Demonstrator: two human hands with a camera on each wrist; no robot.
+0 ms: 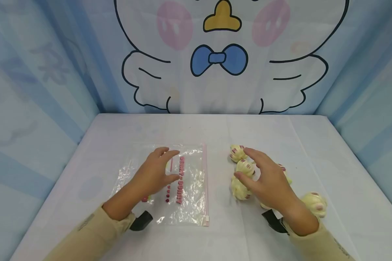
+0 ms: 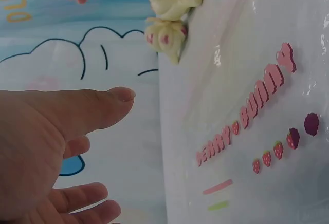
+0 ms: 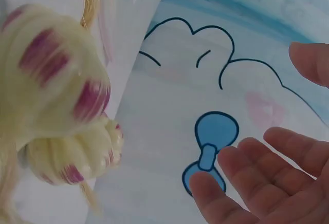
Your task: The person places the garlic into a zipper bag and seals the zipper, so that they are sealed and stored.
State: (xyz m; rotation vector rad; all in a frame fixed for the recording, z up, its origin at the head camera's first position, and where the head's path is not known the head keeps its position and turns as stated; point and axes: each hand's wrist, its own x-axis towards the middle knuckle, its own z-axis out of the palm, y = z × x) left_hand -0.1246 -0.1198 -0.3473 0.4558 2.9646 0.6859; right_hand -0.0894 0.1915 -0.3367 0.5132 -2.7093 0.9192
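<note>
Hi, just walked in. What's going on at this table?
A person is holding both bare hands over the table. The left hand hovers above a clear plastic bag with pink lettering, lying flat. The right hand is above some garlic bulbs, which lie loose to the right of the bag. Both hands have their fingers apart, and neither is gripping anything at this moment.

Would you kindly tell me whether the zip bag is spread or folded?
Spread: the zip bag lies flat on the table, its printed lettering showing.
</note>
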